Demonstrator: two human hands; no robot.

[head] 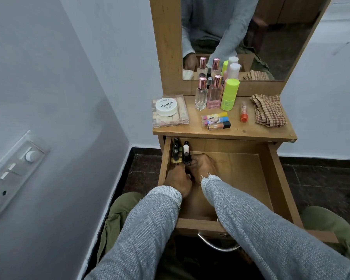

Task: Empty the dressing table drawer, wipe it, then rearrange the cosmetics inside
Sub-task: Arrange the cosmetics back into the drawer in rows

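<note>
Drawer [271,178] is pulled out under the worktop [224,133], mostly bare wood inside, w/ a small cluster of dark nail-polish bottles [34,153] standing in its back-left corner, one white-capped bottle [186,151] at their right edge. Left hand [178,178] sits just in front of that cluster, fingers curled; can't tell what, if anything, it pinches. Right hand [203,165] is beside it, fingers curled toward the white-capped bottle, touching or nearly so; grip itself is hidden. Bottles look small, light, rigid, prob. glass, so fragile & tippy when packed close; best taken by the cap or body, one at a time, upright. On the worktop, going left to right: clear palette case [170,116] w/ a white nail-polish jar [166,106] on top, two pink-capped perfume bottles [208,93], neon-green tubes [229,93], three small tubes lying flat [216,120], one orange tube [243,113], then a checked cloth [269,113]. Perfume bottles are tall, glass, slippery, heavier; grab low on the body. Worktop's front edge overhangs the drawer's back, so lifting out needs care there. Judging by this, rearranging is underway, most items yet to go in.
</note>
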